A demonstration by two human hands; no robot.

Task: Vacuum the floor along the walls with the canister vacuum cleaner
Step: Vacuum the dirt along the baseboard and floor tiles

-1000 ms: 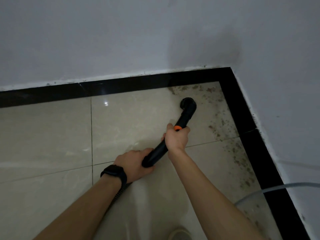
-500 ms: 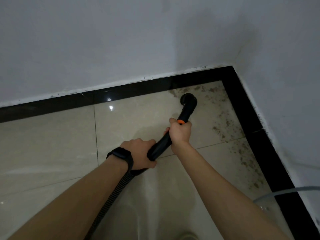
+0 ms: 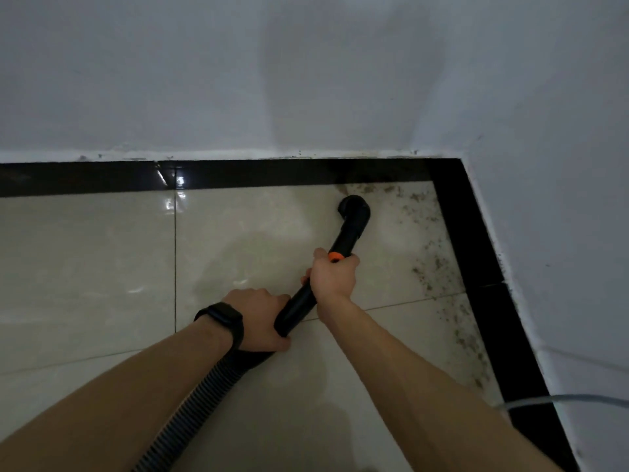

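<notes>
The vacuum tube (image 3: 350, 229) is black with one orange ring (image 3: 335, 256); the hose (image 3: 194, 410) is black, ribbed in pale grey. The floor tiles (image 3: 85, 253) are glossy cream, faintly marbled, with thin dark grout lines; the border strip (image 3: 85, 177) is glossy black. The walls (image 3: 272, 80) are plain white. Dark specks (image 3: 432, 267) mottle the corner tiles. The wristband (image 3: 223, 320) is black and the cable (image 3: 561, 400) pale grey.

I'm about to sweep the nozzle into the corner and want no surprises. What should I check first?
1. Left hand grips the black tube's rear end: ok.
2. Right hand grips it by the orange ring: ok.
3. Nozzle touching the tile: cannot tell.
4. Dirt specks cleared beside the black border: not ok.
5. Ribbed hose unkinked: ok where visible.
6. Grey cable clear of the nozzle: ok.
</notes>
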